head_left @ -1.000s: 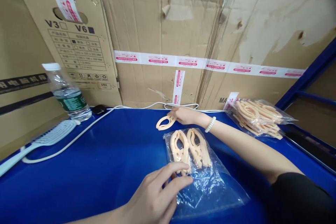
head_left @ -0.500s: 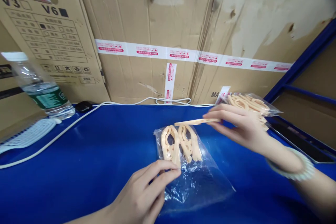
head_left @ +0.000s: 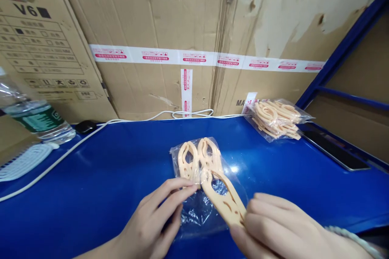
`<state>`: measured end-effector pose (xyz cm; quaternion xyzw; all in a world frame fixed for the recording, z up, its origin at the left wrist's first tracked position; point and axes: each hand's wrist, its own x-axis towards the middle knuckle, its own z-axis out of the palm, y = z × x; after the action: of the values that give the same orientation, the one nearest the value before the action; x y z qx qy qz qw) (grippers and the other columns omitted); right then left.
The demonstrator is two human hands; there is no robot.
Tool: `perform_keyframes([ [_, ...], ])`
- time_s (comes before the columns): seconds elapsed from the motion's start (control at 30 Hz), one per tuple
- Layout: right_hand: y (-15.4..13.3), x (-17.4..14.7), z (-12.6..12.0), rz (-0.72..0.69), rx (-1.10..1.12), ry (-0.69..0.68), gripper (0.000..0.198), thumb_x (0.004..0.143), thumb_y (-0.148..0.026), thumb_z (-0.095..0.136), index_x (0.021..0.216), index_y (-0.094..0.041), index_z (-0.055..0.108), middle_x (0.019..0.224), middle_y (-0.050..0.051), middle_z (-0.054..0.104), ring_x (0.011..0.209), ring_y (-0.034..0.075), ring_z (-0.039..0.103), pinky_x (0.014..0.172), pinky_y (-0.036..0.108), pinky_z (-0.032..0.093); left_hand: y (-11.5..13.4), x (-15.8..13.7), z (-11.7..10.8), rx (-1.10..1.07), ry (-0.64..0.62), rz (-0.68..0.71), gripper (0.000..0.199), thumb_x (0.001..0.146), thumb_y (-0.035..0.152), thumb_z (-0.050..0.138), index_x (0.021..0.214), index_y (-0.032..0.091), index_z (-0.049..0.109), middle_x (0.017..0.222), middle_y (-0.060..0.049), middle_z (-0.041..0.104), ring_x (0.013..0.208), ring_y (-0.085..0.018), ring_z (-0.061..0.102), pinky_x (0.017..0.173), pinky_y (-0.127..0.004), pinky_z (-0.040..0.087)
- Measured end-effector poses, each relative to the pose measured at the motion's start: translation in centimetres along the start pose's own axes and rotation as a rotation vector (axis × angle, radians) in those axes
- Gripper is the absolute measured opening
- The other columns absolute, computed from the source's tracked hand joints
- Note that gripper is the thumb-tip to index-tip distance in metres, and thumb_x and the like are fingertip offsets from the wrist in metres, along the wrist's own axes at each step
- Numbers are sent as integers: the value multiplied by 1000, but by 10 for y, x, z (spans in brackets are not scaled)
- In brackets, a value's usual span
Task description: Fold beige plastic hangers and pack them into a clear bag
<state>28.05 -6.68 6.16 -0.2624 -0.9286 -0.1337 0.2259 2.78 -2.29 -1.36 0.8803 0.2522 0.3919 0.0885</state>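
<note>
Cardboard [head_left: 136, 16] backs the blue desk [head_left: 121, 158], and the left edge of my feed cuts off the bottle [head_left: 36, 119] and the handle of the brush [head_left: 26, 160]. I see the right hand [head_left: 273, 228] closed round the near end of a loose piece [head_left: 220, 204] in peach, so that end is hidden; the wrist, with its bracelet [head_left: 352, 236], runs out of view at lower right. The loose piece is held over the right part of a clear bag [head_left: 197, 212], its long axis slanting, looped end pointing up and left. That tip overlaps the lower end of the right of two packed pieces [head_left: 186, 172]; I cannot tell whether it touches the bag. Both packed pieces lie side by side, loops toward the cardboard. The left hand [head_left: 154, 218] is half curled, fingertips at the left packed piece's lower end; whether they pinch the bag or only press it, I cannot tell. Against the blue, the bag's near edge is hard to make out.
</note>
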Motion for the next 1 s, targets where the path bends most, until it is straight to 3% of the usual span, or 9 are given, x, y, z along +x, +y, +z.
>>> perform_keyframes([
  [0.1, 12, 12, 27, -183, -73, -2, 27, 89, -9, 47, 71, -18, 65, 60, 2, 54, 51, 16, 45, 47, 33, 37, 0, 0, 0, 15, -18, -5, 46, 89, -4, 43, 129, 14, 55, 123, -11, 58, 116, -17, 57, 96, -24, 51],
  [0.17, 19, 12, 44, -191, -176, -1, 28, 90, -10, 45, 74, -16, 67, 63, 5, 58, 54, 17, 46, 49, 33, 37, -1, -1, 1, 25, -19, -1, 45, 89, -4, 42, 128, 14, 55, 122, -12, 58, 115, -17, 58, 95, -25, 51],
  [0.27, 20, 2, 54, -94, -304, -25, 27, 90, -8, 43, 97, -8, 69, 74, 12, 66, 70, 24, 55, 60, 37, 44, -1, 0, 1, 37, -28, 8, 45, 89, -4, 42, 127, 14, 56, 120, -12, 59, 113, -17, 59, 93, -25, 52],
  [0.37, 16, -11, 37, -5, -239, -12, 34, 90, -7, 41, 115, -4, 63, 84, 16, 69, 84, 29, 58, 65, 41, 47, 4, -1, -5, 58, -34, 4, 40, 90, -1, 43, 123, 15, 58, 121, -12, 60, 111, -18, 60, 91, -27, 54],
  [0.5, 25, -34, 4, 183, -1, -69, 35, 88, -6, 42, 117, -14, 61, 105, 14, 67, 97, 28, 57, 76, 42, 51, 18, -1, -20, 128, -49, 33, 25, 93, 12, 47, 113, 17, 61, 121, -11, 62, 107, -21, 61, 89, -33, 55],
  [0.63, 41, -60, -2, 323, 175, -211, 40, 90, -9, 45, 126, -24, 53, 132, 12, 50, 119, 24, 51, 93, 38, 51, 30, 5, -27, 293, -109, 77, 18, 94, 23, 51, 108, 19, 62, 120, -11, 64, 104, -25, 62, 85, -39, 56],
  [0.73, 42, -71, 10, 380, 251, -244, 39, 92, -12, 47, 127, -28, 50, 139, 10, 40, 124, 22, 47, 98, 35, 50, 32, 4, -24, 360, -164, 39, 19, 96, 30, 52, 109, 20, 62, 125, -13, 60, 107, -28, 61, 83, -43, 57],
  [0.87, 34, -72, 29, 374, 260, -174, 36, 93, -12, 46, 125, -28, 52, 141, 11, 35, 127, 23, 44, 98, 37, 49, 30, -14, -18, 361, -127, -115, 29, 92, 43, 58, 112, 23, 62, 132, -12, 53, 116, -29, 55, 84, -41, 57],
  [1.0, 32, -67, 40, 405, 231, -38, 18, 94, -14, 47, 102, -24, 61, 131, 11, 46, 117, 23, 52, 91, 37, 51, 29, -25, -12, 379, -71, -166, 17, 95, 24, 54, 109, 24, 64, 127, -10, 57, 114, -26, 57, 85, -39, 56],
])
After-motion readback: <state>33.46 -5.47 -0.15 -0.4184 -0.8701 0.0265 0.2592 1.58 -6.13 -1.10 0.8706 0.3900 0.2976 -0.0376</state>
